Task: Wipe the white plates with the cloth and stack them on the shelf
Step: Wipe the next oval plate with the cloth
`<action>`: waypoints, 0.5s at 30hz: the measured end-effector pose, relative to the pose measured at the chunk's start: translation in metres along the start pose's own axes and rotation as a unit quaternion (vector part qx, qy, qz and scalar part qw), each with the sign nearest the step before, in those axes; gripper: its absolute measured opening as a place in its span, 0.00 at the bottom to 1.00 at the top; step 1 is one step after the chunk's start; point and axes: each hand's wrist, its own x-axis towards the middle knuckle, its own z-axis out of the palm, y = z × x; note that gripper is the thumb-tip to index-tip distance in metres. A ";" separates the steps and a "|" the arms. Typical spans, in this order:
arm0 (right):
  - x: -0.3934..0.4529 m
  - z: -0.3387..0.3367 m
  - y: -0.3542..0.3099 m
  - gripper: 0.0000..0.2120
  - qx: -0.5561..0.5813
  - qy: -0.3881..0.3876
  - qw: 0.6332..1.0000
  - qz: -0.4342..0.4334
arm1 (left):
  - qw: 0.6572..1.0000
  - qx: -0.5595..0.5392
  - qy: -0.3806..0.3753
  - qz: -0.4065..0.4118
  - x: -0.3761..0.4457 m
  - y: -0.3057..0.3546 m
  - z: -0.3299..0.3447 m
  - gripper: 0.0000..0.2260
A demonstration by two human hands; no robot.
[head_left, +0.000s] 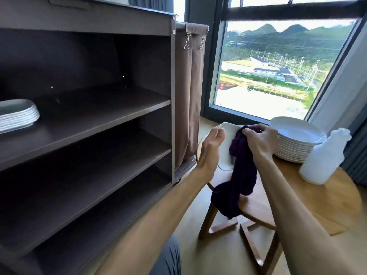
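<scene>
My left hand point(210, 149) grips the left rim of a white plate point(228, 135), held tilted in the air between the shelf unit and the table. My right hand point(260, 139) grips a dark purple cloth point(238, 175) and presses it against the plate's face; the rest of the cloth hangs down below. A stack of several white plates point(297, 143) stands on the round wooden table point(321, 199) at the right. Another stack of white plates point(17, 114) sits at the far left of the upper shelf point(95, 120) of the dark brown shelf unit.
A white spray bottle point(323, 157) stands on the table in front of the plate stack. A brown fabric bag point(188, 92) hangs on the shelf unit's right side. Two lower shelves point(89, 171) hold nothing. A large window lies behind the table.
</scene>
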 end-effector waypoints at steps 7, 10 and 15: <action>-0.030 0.005 -0.018 0.07 0.145 -0.086 0.984 -0.063 | 0.999 -0.006 0.017 -0.040 0.015 0.002 0.020 0.18; -0.044 0.004 -0.026 0.07 0.196 -0.159 0.967 -0.018 | 0.989 -0.105 0.022 -0.099 0.023 0.000 0.021 0.28; -0.039 -0.001 -0.020 0.07 0.110 -0.264 0.957 -0.044 | 0.968 -0.220 0.037 -0.119 0.016 0.000 0.017 0.26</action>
